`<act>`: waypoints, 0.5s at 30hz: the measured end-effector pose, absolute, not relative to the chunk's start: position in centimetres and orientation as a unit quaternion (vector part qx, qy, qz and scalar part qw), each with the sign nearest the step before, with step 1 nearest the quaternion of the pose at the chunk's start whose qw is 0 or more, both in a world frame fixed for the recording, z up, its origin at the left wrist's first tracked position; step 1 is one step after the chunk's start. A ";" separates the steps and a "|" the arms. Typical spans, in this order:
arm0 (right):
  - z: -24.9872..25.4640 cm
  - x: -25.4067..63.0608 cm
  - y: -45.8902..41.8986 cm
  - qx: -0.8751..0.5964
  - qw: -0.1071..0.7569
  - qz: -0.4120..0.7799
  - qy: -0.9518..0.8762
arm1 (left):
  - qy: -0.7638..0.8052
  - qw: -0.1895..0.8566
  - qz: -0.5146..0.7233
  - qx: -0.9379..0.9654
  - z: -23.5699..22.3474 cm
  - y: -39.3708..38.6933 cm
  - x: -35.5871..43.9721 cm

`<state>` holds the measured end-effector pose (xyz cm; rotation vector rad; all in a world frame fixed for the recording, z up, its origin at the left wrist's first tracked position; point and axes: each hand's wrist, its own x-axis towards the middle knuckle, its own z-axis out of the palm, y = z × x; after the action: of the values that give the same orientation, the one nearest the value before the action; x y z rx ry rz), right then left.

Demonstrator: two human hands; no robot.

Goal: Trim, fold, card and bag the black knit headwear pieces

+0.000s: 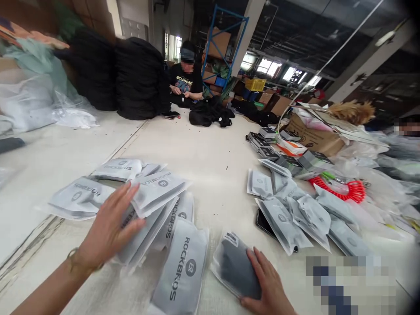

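Observation:
My left hand (110, 227) is spread over a pile of frosted packets at left, fingers stretched and thumb apart. Close to its fingertips is a packet printed ROCKBROS (160, 189), lying tilted on others. Another ROCKBROS packet (185, 267) lies at the front middle, its print facing up. At its right is a clear packet (233, 262) with dark contents and a white barcode label. My right hand (267, 286) grips this packet by its right side, fingers on top and thumb at the lower edge.
More frosted packets (288, 199) lie heaped at right, partly over a black phone (265, 223). Beyond are a red coiled hose (348, 190) and small boxes (267, 146). Across the pale table (183, 140), a person (186, 83) handles dark fabric beside tall black stacks (138, 78).

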<state>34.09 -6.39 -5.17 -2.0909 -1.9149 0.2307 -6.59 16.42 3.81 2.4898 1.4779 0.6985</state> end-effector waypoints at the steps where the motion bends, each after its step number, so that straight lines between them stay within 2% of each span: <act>1: -6.1 32.6 -6.8 -0.732 0.148 0.052 -0.663 | 0.443 0.041 0.232 0.865 2.7 14.9 -6.7; 3: -6.5 28.4 -5.0 -0.770 0.144 0.030 -0.621 | 0.400 -0.013 0.199 0.895 0.3 13.1 -6.2; 6: -4.1 21.7 1.2 -0.830 0.134 0.070 -0.537 | 0.448 -0.057 0.170 0.876 -1.8 13.4 -4.2; 8: -1.7 18.3 4.8 -0.824 0.159 0.136 -0.526 | 0.481 -0.061 0.158 0.860 -1.5 15.1 -2.8; 11: 0.5 16.2 5.9 -0.740 0.227 0.224 -0.593 | 0.513 -0.043 0.155 0.843 0.1 16.9 -2.5; 13: 0.1 17.5 3.5 -0.720 0.257 0.192 -0.615 | 0.526 -0.019 0.188 0.829 0.6 16.4 -3.8; 15: -1.8 20.7 -1.3 -0.749 0.266 0.104 -0.597 | 0.518 0.012 0.232 0.823 -0.1 14.1 -5.8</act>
<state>20.75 -1.31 -1.81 -2.0237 -1.6129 0.2815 -5.82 14.10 -0.13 2.5668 1.6145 0.7221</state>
